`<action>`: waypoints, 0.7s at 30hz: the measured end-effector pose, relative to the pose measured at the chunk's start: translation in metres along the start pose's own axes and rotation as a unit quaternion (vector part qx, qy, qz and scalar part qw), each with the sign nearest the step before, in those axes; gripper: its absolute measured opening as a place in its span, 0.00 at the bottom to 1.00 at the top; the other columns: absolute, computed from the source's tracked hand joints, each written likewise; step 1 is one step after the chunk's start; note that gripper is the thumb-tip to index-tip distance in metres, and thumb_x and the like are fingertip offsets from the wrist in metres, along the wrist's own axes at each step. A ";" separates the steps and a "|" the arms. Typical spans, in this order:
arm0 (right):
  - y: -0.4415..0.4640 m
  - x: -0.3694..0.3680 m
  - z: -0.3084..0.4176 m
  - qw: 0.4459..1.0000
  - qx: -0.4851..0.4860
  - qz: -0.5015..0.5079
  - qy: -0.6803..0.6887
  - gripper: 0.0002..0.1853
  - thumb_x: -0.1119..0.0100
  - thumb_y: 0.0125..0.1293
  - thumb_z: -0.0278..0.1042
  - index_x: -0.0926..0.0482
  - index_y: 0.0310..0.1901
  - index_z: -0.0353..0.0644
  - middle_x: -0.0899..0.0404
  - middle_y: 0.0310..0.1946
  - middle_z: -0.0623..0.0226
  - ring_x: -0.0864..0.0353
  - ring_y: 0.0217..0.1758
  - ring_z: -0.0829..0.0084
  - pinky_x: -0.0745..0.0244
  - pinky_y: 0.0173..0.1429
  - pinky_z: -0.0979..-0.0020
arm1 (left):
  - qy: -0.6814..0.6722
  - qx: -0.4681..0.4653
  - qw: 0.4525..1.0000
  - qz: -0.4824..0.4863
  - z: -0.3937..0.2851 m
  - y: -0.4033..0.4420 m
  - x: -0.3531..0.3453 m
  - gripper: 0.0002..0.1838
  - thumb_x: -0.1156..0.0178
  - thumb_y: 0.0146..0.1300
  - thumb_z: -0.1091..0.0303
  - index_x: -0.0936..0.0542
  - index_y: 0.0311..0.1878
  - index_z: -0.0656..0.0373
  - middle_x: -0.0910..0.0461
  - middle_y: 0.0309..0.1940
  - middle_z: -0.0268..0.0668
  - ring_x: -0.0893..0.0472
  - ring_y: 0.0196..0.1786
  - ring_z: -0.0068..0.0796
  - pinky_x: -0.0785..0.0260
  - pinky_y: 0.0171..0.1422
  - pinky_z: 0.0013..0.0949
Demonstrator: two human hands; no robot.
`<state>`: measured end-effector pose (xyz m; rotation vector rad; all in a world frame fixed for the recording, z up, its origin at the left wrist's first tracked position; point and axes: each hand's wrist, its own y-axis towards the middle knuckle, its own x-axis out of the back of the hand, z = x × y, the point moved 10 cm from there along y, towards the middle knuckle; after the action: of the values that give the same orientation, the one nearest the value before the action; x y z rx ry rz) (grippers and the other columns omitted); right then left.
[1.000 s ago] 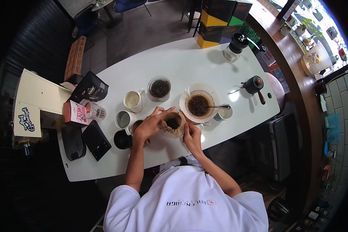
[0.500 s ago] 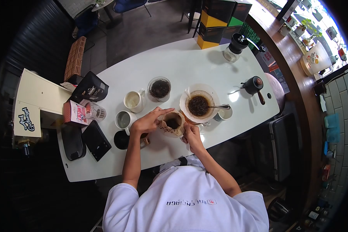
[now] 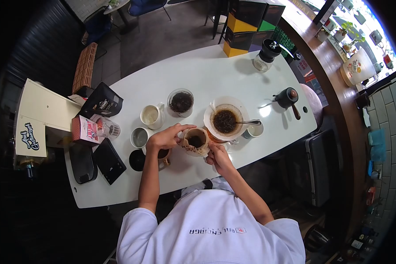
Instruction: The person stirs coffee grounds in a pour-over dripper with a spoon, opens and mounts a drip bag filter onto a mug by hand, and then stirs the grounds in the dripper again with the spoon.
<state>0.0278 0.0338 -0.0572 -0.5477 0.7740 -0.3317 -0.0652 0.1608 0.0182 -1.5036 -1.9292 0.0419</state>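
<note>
My left hand (image 3: pixel 163 138) and right hand (image 3: pixel 221 159) grasp, between their fingertips, a paper coffee filter (image 3: pixel 195 141) holding dark grounds (image 3: pixel 195 140). Just beyond the right fingertips, 1 spoon (image 3: pixel 251 122) rests in a coffee-filled dripper (image 3: pixel 238 107); farther off stands a manual grinder (image 3: pixel 269 52).

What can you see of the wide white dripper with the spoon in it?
The wide white dripper is round and open-topped, its material unclear. It looks upright, with dark brown liquid and what look like coffee grounds inside. A shiny metal spoon leans in it, handle out over the right side. Beneath, mostly hidden, is an amber-looking vessel. It stands towards the near side of the white table; the right hand is close by, apparently not touching it.
</note>
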 end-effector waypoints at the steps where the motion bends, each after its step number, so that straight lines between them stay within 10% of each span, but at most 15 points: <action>1: 0.000 0.002 -0.001 1.000 0.000 0.000 0.000 0.13 0.54 0.80 0.41 0.31 0.35 0.47 0.47 0.17 0.84 0.50 0.16 0.84 0.50 0.21 0.75 | 0.000 0.000 1.000 0.000 -0.001 -0.001 0.000 0.48 0.49 0.54 0.93 0.37 0.76 0.35 0.30 0.50 0.43 0.25 0.49 0.39 0.29 0.55 0.35; 21: -0.001 0.002 0.002 0.996 0.059 0.022 -0.061 0.17 0.55 0.80 0.46 0.31 0.35 0.44 0.43 0.16 0.80 0.46 0.16 0.82 0.48 0.22 0.75 | 0.011 0.038 0.990 -0.137 -0.007 -0.024 0.023 0.31 0.45 0.65 0.82 0.30 0.70 0.46 0.29 0.60 0.41 0.22 0.58 0.39 0.29 0.65 0.37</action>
<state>0.0304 0.0331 -0.0563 -0.4356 0.6429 -0.2991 -0.0843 0.1703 0.0449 -1.1752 -2.0747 -0.0240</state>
